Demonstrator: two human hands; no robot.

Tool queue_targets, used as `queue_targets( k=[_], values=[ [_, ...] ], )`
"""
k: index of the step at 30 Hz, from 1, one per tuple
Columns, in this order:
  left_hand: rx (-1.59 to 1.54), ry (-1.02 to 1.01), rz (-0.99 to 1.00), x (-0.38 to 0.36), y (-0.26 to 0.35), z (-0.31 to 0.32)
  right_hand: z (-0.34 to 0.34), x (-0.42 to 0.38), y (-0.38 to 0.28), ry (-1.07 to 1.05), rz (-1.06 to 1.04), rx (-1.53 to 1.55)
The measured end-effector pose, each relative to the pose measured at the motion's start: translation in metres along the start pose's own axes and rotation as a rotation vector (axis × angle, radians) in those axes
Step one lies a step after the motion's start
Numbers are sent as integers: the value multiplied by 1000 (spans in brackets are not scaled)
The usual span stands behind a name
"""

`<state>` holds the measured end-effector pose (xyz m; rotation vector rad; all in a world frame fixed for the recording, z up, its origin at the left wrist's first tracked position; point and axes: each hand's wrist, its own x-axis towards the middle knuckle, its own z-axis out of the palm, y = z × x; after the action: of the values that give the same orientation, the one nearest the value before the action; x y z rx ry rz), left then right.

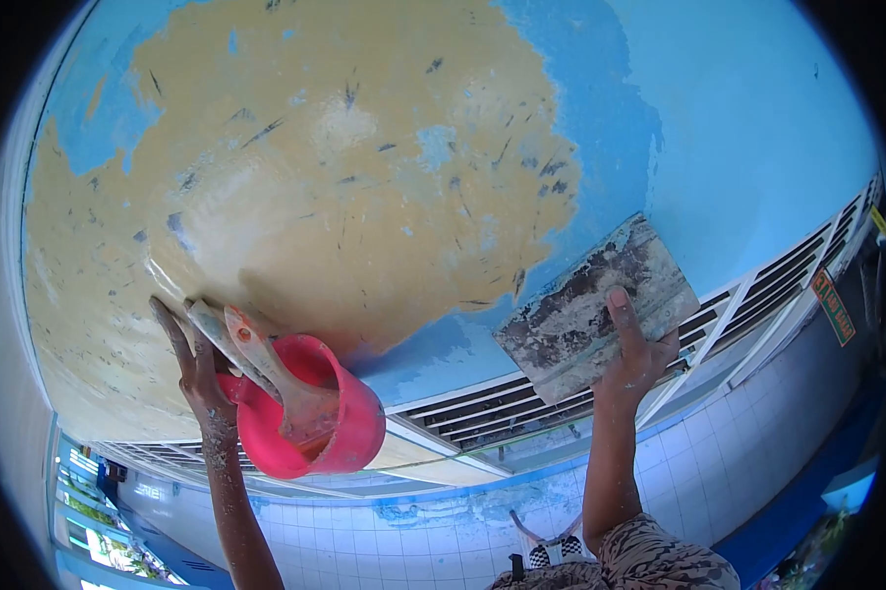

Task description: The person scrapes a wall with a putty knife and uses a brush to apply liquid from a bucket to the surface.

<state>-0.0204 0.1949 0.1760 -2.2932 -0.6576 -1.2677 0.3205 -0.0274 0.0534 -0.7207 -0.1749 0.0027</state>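
Observation:
My left hand (205, 379) is at the left edge of a pink bucket (362, 418), its fingers around the bucket's rim and beside the handles of tools. A brush or scraper (310, 408) with a pale, smeared handle stands tilted in the bucket. On the right, my right hand (634, 359) grips a flat, rectangular board (600, 310) crusted with dried grey and dark material, thumb on its face. Between and above both hands is a wall with a large tan patch (384, 226), marked with dark scratches, edged by blue paint (728, 128).
Slatted vents (482, 408) run below the painted wall. White tiles (433, 551) cover the lower surface. A green and orange sign (833, 308) hangs at the right. Windows (99, 541) show at the lower left.

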Motion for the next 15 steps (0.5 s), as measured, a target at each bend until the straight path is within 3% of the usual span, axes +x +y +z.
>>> queue_targets(
  k=[6,10,15],
  values=[
    [29,19,59,3,-2,-1,10,-3,-4,9,18,51],
    [-62,-10,-30,-1,-3,-3,9,-9,-5,80,71,57],
    [-51,-17,-17,0,1,-2,33,-3,-7,-91,-2,46]
  ],
)
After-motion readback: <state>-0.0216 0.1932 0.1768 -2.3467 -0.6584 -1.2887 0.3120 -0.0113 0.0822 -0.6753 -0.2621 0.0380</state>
